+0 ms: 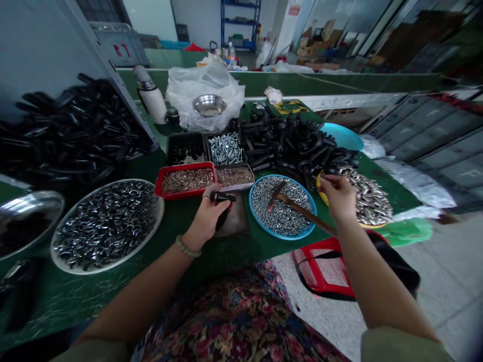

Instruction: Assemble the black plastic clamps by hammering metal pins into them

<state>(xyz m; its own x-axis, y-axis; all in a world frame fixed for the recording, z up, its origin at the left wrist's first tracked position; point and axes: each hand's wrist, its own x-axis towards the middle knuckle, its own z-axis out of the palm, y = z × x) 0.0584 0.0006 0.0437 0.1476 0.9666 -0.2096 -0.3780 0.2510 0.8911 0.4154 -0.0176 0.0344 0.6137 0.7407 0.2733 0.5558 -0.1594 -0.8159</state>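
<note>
My left hand [206, 216] is closed around a black plastic part [223, 197], dark and tube-like, held over a flat metal plate [236, 221] on the green table. My right hand [341, 198] reaches to the left rim of a yellow dish [320, 193] heaped with shiny metal pieces [370, 198]. Its thumb and fingers are pinched together; what they hold, if anything, is too small to make out. Between my hands sits a blue-rimmed plate [252, 213] of small metal nuts [277, 221]. A hammer [302, 215] with a wooden handle lies across it, partly behind my right forearm.
A red tray [184, 195] of copper-coloured pins and a bin of silver bolts [226, 149] stand ahead. Black parts [287, 143] pile up behind the nuts. On the left are a white plate [158, 221] of metal rings and a steel bowl [56, 211]. A thermos [153, 100] stands farther back.
</note>
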